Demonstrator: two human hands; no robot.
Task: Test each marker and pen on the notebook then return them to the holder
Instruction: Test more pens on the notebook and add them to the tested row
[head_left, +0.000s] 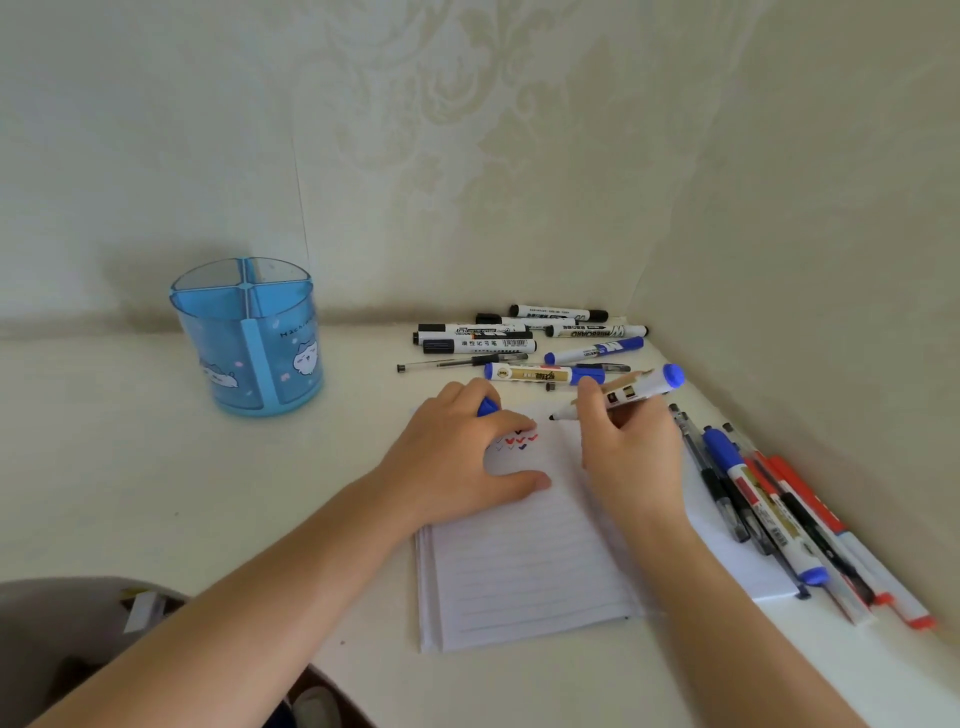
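Far to your left, the round translucent blue plastic holder (249, 338), with four compartments and a cartoon print, stands upright on the pale desk (130, 467), well apart from everything else. Your left hand (457, 457) lies palm-down on the upper part of the white lined paper notebook (524, 561). Its thumb is flat on the page and its curled fingers pinch a small blue cap (488, 406). Just beside those fingertips, a cluster of red, blue and black tick marks (519, 440) sits on the page. Your right hand (628, 452) grips a white-barrelled marker with a blue end (639, 388), fingers and thumb curled round the barrel. Its bare dark tip points left at the top of the page; you cannot tell whether it touches the paper. Behind both hands, near the wall, a loose heap of black and blue markers and thin pens (530, 338) lies on the desk. At your right, a row of blue, black and red pens and markers (779, 509) lies side by side along the notebook's right edge, some overlapping the paper.
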